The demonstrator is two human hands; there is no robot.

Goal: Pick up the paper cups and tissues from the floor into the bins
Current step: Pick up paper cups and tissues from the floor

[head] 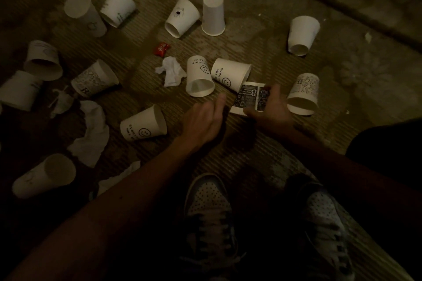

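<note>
White paper litter covers the carpeted floor [274,18], and no bin shows anywhere. At far left a plain cup [43,175] lies on its side, with a long tissue [91,132] just beyond it. Next comes a smiley cup [143,126], also on its side, near the left hand [203,121], which hovers with fingers straight and together, holding nothing. Further back sit a crumpled tissue [171,70] and a red wrapper [161,48]. Right of the left hand is the black-printed cup [249,98], the one being taken: the right hand [271,109] has its fingers curled round the cup's wall. Whether the cup rests on the carpet or is lifted I cannot tell.

To do this well, I would squeeze lightly so the paper wall does not buckle, and lift straight up, since the cup's far end sits against a second smiley cup [230,74] that could roll. The free left hand is well placed for the nearer smiley cup; nesting the two would save trips. A patterned cup [303,94] lies just beside the right hand and could be knocked. The person's shoes [210,207] stand close by.
</note>
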